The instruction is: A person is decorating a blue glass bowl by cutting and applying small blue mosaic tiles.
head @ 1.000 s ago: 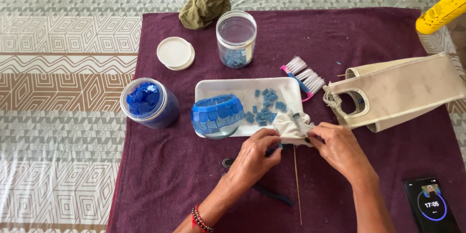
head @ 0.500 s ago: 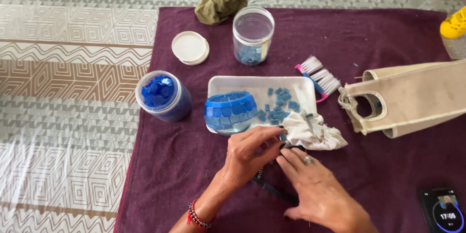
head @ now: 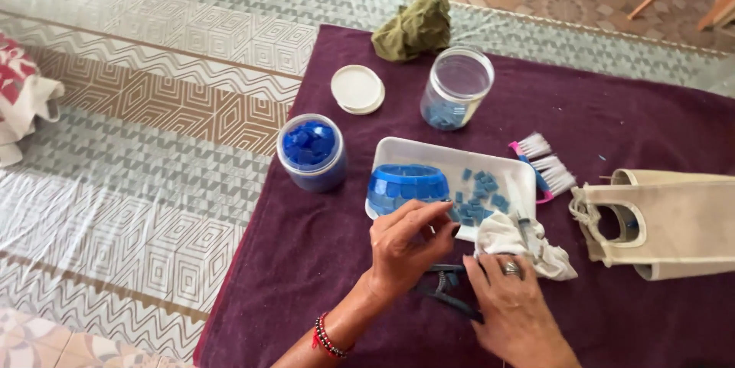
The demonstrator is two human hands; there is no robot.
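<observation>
Left hand (head: 409, 249) curled palm-down, fingertips pinched on something too small for me to tell; right hand (head: 509, 310) flat, fingers on the pliers (head: 444, 289) beside the rag (head: 521, 242), below the tray (head: 459, 161).

Left hand (head: 406, 245) and ringed right hand (head: 513, 314) meet over dark blue-handled nippers (head: 444, 291) on the maroon cloth (head: 306, 261). Just beyond: crumpled white rag (head: 505, 234), white rectangular tray (head: 429, 152) holding a blue mosaic-tiled bowl (head: 408, 186).
</observation>
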